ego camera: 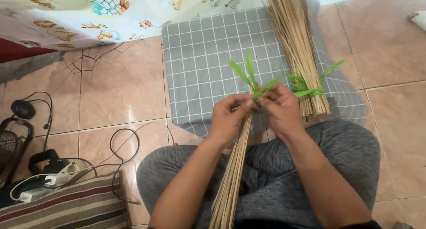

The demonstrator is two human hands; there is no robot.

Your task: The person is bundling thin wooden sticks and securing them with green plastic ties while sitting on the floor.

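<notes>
A thin bundle of pale straw sticks (232, 175) runs from my lap up to my hands. My left hand (227, 117) pinches its top end, and my right hand (280, 109) grips the same spot from the other side. Green strip ends (249, 74) stick up and out between my fingers, wrapped round the sticks there. A thicker bundle of the same sticks (296, 47) lies on a grey checked cushion (199, 65), bound near its lower end by a green tie (306, 88), just right of my right hand.
Pink tiled floor (120, 91) surrounds the cushion. At the left lie black cables (124, 149), a white power strip (66, 169), a small fan (9, 149) and a striped mat (71, 207). A printed pale cloth (111, 11) hangs along the top.
</notes>
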